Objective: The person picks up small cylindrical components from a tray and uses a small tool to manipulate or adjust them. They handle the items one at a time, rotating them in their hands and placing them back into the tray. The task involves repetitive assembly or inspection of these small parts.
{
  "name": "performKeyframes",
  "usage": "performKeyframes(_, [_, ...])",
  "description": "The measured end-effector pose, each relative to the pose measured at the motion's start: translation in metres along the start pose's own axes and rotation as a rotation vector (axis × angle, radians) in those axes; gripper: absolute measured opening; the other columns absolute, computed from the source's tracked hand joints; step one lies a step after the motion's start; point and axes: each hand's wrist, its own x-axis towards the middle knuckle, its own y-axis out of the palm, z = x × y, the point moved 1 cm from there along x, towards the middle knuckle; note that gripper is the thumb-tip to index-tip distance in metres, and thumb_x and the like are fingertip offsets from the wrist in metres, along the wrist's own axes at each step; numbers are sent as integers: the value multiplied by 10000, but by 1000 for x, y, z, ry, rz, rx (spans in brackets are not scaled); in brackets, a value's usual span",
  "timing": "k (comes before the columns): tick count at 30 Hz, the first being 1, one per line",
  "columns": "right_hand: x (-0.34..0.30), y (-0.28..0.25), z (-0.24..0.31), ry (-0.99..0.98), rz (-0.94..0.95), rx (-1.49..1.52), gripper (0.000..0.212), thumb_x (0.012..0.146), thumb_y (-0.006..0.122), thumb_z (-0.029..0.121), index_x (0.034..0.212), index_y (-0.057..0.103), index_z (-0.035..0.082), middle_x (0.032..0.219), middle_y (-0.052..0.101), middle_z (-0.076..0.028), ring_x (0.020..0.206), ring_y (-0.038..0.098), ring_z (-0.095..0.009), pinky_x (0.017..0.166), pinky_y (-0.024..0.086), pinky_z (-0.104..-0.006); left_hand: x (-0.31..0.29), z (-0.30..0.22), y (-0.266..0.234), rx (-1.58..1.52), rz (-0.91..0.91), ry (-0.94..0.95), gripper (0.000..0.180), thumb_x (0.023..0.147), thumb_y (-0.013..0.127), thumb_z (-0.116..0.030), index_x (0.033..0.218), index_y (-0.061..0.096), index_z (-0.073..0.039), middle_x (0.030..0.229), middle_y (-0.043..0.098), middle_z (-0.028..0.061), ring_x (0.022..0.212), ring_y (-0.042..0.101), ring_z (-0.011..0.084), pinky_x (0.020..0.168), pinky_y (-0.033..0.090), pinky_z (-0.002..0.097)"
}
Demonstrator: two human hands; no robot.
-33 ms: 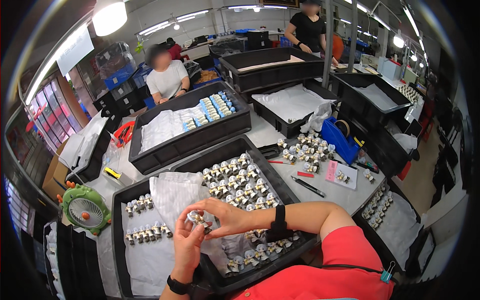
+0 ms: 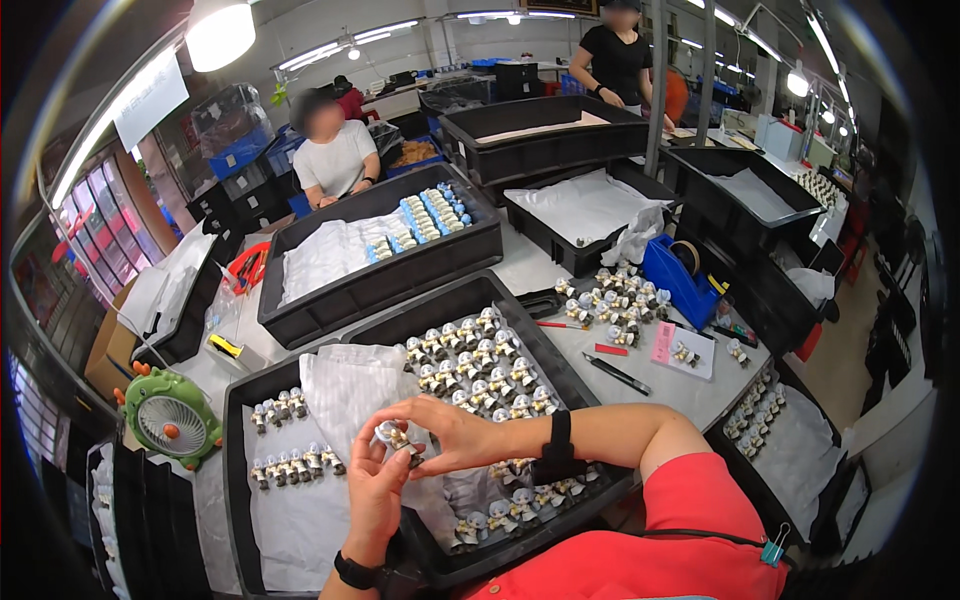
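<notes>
Between my two hands I hold one small figurine [image 2: 392, 434] with a pale blue-grey head and a white, yellow and dark body. My left hand [image 2: 376, 492] pinches it from below and the left, thumb against its front. My right hand [image 2: 448, 432] reaches in from the right, its fingers closed round the figurine's other side. Below the hands lies a black tray [image 2: 236, 500] lined with white sheets, with two short rows of like figurines [image 2: 290, 467] on its left. Beside it, a second black tray [image 2: 560, 375] holds several rows of them, partly hidden by my right forearm.
Loose figurines [image 2: 612, 305] are heaped by a blue tape dispenser [image 2: 680, 278]. A black pen [image 2: 616, 373] and a pink-and-white pad [image 2: 690, 352] lie nearby. A green fan [image 2: 170, 418] stands left. Beyond, another black tray [image 2: 380, 295] holds blue-and-white pieces; two people stand or sit farther back.
</notes>
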Motion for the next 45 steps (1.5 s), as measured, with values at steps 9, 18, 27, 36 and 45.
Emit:
performKeyframes(9, [0,2,-3,-3,-12,-9,774,674,793,256,1323,417,65,1133,530,-104,1004,519,-252,897,418,-381,-1,0,1,12,-3,-9,578,844,582,29,1362,337,-45,1229,512,117,1000,613,253,812,534,318])
performKeyframes(18, [-1,-1,-1,19,-5,4,802,684,788,257,1355,382,89,1089,534,-111,995,518,-259,890,419,-379,0,-1,4,12,1,-12,599,846,584,21,1378,316,-38,1239,509,122,1008,609,257,830,526,322])
performKeyframes(27, [-1,1,-10,-29,-64,1,851,642,791,173,1376,367,91,1050,540,-122,969,538,-256,879,430,-365,1,-3,4,47,1,2,648,838,597,3,1401,277,-25,1283,451,159,1044,592,259,865,495,342])
performKeyframes(36, [3,-3,2,162,41,53,918,663,822,149,1415,296,121,1287,515,-77,1120,515,-188,881,425,-331,-1,-3,-2,25,38,72,702,843,630,-42,1423,236,-10,1269,458,157,1073,568,197,862,485,290])
performKeyframes(45, [2,-3,-1,231,22,134,905,676,819,182,1417,302,133,1293,516,-80,1129,508,-203,899,423,-334,1,-2,-2,26,35,90,676,856,621,-64,1419,251,-14,1238,485,152,1049,577,167,862,482,273])
